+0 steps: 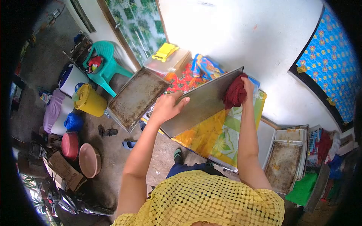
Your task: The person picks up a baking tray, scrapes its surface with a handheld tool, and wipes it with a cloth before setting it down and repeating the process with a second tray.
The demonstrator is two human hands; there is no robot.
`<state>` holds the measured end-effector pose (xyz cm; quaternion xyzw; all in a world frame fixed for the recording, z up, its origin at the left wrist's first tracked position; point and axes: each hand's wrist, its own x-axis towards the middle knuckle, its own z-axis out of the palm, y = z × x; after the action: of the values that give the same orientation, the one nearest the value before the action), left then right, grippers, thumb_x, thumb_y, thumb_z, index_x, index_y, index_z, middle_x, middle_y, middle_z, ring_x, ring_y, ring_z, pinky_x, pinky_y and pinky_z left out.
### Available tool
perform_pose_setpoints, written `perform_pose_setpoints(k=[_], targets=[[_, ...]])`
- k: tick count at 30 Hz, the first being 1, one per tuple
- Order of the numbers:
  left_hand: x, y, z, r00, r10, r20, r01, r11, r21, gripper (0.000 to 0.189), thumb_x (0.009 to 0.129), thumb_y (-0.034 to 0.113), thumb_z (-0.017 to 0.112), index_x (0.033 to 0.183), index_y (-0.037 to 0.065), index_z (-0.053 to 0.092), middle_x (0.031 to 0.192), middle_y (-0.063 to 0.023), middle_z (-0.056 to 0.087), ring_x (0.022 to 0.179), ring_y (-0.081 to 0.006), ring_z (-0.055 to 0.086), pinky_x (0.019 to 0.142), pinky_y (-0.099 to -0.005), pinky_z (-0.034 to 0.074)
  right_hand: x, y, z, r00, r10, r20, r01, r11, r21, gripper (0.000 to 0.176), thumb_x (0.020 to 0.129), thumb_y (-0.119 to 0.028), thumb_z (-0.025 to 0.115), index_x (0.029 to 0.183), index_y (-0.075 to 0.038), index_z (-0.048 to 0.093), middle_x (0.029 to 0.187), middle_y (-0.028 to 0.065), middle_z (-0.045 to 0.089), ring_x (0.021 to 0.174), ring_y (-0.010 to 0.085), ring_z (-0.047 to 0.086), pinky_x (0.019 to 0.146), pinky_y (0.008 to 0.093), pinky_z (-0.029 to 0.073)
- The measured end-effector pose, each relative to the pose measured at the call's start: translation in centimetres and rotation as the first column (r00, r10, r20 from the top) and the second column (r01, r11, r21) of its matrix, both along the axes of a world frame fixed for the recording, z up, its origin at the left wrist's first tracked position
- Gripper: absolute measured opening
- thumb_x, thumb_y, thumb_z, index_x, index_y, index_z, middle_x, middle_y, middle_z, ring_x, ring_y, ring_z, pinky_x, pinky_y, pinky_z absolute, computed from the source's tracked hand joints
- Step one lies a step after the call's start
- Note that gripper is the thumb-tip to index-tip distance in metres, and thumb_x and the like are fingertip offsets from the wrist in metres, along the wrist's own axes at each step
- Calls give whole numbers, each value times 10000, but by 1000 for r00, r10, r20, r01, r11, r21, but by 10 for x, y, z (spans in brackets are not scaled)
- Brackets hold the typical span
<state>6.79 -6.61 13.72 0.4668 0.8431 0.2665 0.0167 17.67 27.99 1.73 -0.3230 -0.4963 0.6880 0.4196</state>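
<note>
A metal baking tray stands tilted up on its long edge above the table. My left hand grips its upper left edge, the thumb lying on the near side and the fingertips hidden behind. My right hand is closed on a bunched dark red cloth, which lies against the tray's right end. Under the tray is a table with a yellow, green and white patterned cover. Left of my left hand, a second, browned tray lies flat.
More stained trays are stacked at the right. A clear plastic box with a yellow object on it stands by the wall. On the left are a green chair, a yellow bucket and basins. Slippers lie on the floor.
</note>
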Motion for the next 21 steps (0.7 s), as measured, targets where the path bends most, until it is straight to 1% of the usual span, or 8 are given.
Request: perform_pose_setpoints(k=[8,10,11,13,15,17,20,21], targets=[[-6,1,-2,1000,17,25,-16,999,-29,463,912,478,483,1009,64,664,768,-209,630,781,-387,616,712,-462,472,-20,-55,53,982,-162,95,123,938,324,272,765,-183,645,935,28,669,816,45,632,744,135,563,687,277,457],[-8,2,-5,999,20,45,-21,1000,7,474,910,495,467,995,78,676,774,-200,641,797,-381,621,719,-468,478,-30,-82,36,989,-147,28,134,953,271,281,761,-170,645,956,32,661,851,49,625,794,141,563,725,270,452],[-8,3,-6,998,22,56,-23,999,24,480,909,504,458,988,86,682,777,-195,647,805,-378,624,723,-471,480,-31,-96,25,1000,-10,-18,15,958,285,296,764,-148,633,1006,21,660,885,52,612,841,151,562,762,276,446],[-6,4,-3,995,40,89,-44,998,40,507,912,517,442,960,72,680,774,-201,642,805,-383,619,719,-475,472,-38,-149,21,994,59,-97,-42,985,166,359,768,-104,621,1109,3,643,967,61,575,896,164,546,801,291,443],[-8,4,1,989,47,139,-48,999,4,530,918,525,426,941,54,668,763,-206,629,786,-388,610,706,-472,461,-36,-204,26,972,182,-152,-145,964,224,437,775,-78,602,1205,-6,583,1025,72,561,951,176,535,850,297,433],[-16,4,5,976,47,211,-31,996,-80,551,928,527,409,930,29,647,745,-212,608,747,-391,596,683,-461,447,-37,-253,25,978,204,-53,-157,873,462,399,796,-85,594,1187,-5,562,1036,103,539,994,221,518,863,338,423],[-27,6,-4,947,33,318,-30,999,-15,504,933,480,437,869,19,632,727,-209,602,725,-403,584,671,-457,443,-36,-309,32,960,276,44,-225,668,709,372,764,-136,639,1111,-19,574,1044,166,534,970,362,525,857,410,431],[-26,7,-8,961,30,274,-32,1000,1,481,926,464,451,866,26,638,749,-204,612,753,-403,588,682,-463,448,-41,-324,22,979,189,78,-176,589,789,372,773,-187,625,1108,-31,579,1059,160,525,920,364,525,790,411,469]])
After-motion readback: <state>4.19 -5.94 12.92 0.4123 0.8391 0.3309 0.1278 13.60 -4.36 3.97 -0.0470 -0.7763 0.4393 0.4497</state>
